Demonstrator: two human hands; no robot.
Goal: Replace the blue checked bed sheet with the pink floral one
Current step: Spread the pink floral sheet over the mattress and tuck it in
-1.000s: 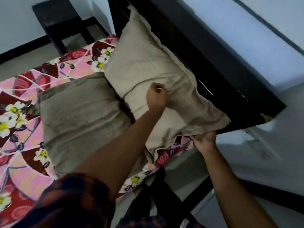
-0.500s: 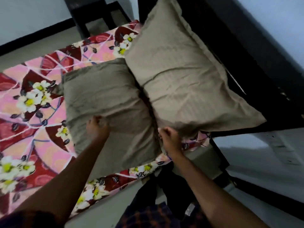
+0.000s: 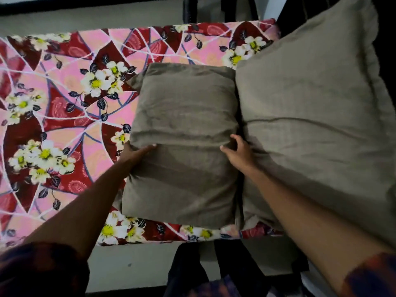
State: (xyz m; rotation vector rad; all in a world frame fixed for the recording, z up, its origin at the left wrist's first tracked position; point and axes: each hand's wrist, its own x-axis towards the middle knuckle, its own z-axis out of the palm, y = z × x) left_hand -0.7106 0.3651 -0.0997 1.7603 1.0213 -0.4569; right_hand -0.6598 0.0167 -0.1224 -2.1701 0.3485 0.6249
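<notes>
Pink floral sheet (image 3: 70, 116): spread flat over the bed, its long axis running left to right across the view. The left end is cut off by the frame edge. The right end passes beneath two grey-brown pillows. The near hem hangs just over the bed's near edge, above the pale floor (image 3: 132, 260).

Smaller pillow (image 3: 184, 108): lies on the sheet at centre, long axis running from the near edge to the far edge of the bed. Its right side touches the larger pillow (image 3: 310, 103), which covers the right end of the bed and is cut off at the top and right of the view.

Left hand (image 3: 135, 155): grips the left edge of the smaller pillow, thumb lying on top, fingers wrapped under the edge and out of sight.

Right hand (image 3: 237, 152): grips the right edge of the same pillow, thumb spread on its top face, fingers curled down into the seam between the two pillows. The fingertips are hidden there.

Dark checked sleeves (image 3: 42, 269) show at the bottom corners. Dark shapes beyond the far edge of the bed are too dim to identify.
</notes>
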